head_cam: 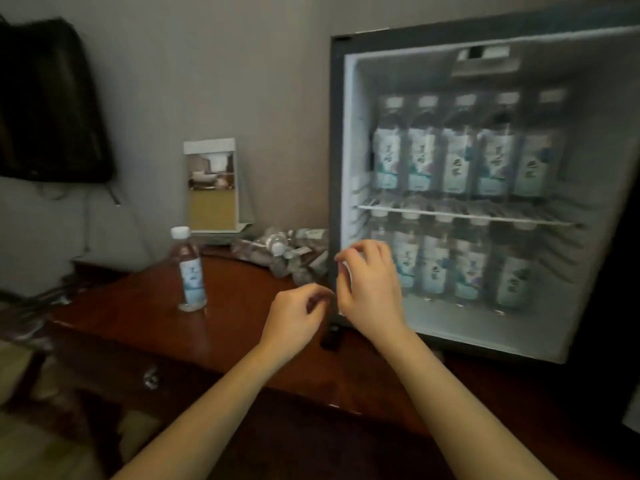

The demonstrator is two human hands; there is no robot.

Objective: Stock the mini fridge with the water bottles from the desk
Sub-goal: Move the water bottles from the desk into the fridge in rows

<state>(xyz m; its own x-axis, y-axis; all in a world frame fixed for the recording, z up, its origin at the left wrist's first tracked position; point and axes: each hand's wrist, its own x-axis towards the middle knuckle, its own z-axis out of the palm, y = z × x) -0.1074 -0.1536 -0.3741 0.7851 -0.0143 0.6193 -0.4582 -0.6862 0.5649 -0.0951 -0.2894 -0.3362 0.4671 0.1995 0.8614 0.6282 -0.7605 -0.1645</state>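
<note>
The mini fridge (335,140) stands open on the wooden desk (131,327). Several water bottles (457,157) line its upper wire shelf, and several more bottles (436,268) stand on the floor below. One water bottle (189,271) with a white cap stands upright on the desk, left of the fridge. My left hand (298,318) hovers over the desk near the fridge's lower left corner, fingers loosely curled and holding nothing. My right hand (372,289) is raised in front of the fridge's left edge, fingers bent, with nothing in it. Both hands are motion-blurred.
Crumpled plastic wrap (304,258) with a lying bottle (275,242) sits behind the hands against the fridge. A brochure stand (213,185) is at the wall. A dark screen (48,98) hangs at the left. The fridge door (616,271) is at the right.
</note>
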